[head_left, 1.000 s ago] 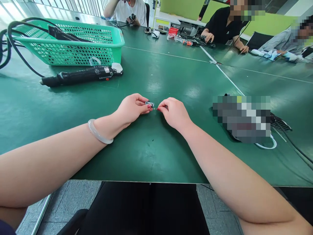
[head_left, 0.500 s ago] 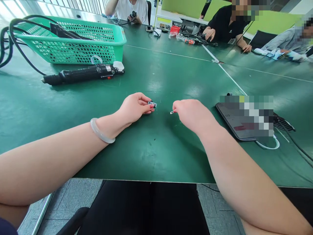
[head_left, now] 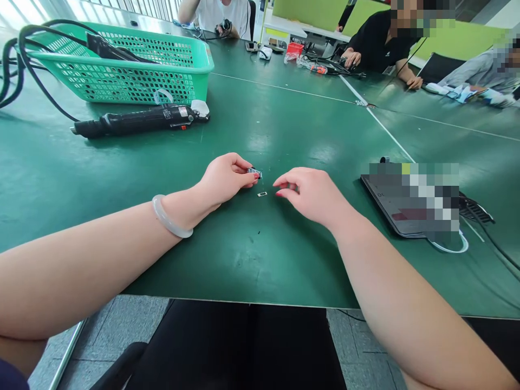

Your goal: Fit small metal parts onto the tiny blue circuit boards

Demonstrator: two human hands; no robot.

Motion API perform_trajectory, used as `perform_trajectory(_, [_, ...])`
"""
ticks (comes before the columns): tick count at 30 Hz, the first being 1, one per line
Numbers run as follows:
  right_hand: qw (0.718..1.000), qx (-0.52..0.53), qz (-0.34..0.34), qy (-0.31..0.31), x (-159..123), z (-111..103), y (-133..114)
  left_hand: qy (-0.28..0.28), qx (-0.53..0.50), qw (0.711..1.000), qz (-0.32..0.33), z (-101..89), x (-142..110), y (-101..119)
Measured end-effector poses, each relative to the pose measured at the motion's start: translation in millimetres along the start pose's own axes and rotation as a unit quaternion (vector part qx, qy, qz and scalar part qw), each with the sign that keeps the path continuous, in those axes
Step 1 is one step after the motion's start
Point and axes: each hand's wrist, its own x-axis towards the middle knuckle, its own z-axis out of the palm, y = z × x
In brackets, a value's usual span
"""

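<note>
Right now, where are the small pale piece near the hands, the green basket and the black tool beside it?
Small pale piece (head_left: 259, 194): head view, its left end.
Green basket (head_left: 179, 68): head view, front rim.
Black tool (head_left: 138, 123): head view, mid-body.

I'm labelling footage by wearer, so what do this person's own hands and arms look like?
The left hand has a pale, glossy bangle at the wrist; the right hand has none. Both are gloveless, with red nails showing. No sleeve reaches either wrist.

Glossy whitish bangle (head_left: 165, 219) round left wrist (head_left: 184, 207). Red nails (head_left: 256, 175) on left hand (head_left: 225, 177), right hand (head_left: 312, 192). Black trousers (head_left: 231, 346). Bare forearms (head_left: 93, 257).
</note>
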Motion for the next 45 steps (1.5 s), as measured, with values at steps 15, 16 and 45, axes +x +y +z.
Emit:
perform_trajectory(15, [0.998,0.039,0.037,-0.032,8.3,18.2,-4.0,-0.009,-0.045,0.999,0.000,1.4,1.1,-0.5])
perform_trajectory(16, [0.998,0.036,0.039,-0.035,7.5,16.9,-3.5,-0.012,-0.052,0.999,-0.003,1.7,0.9,-0.3])
perform_trajectory(45, [0.989,0.000,-0.038,0.140,6.2,14.0,-18.0,-0.123,0.000,0.992,0.027,2.7,-3.1,0.0])
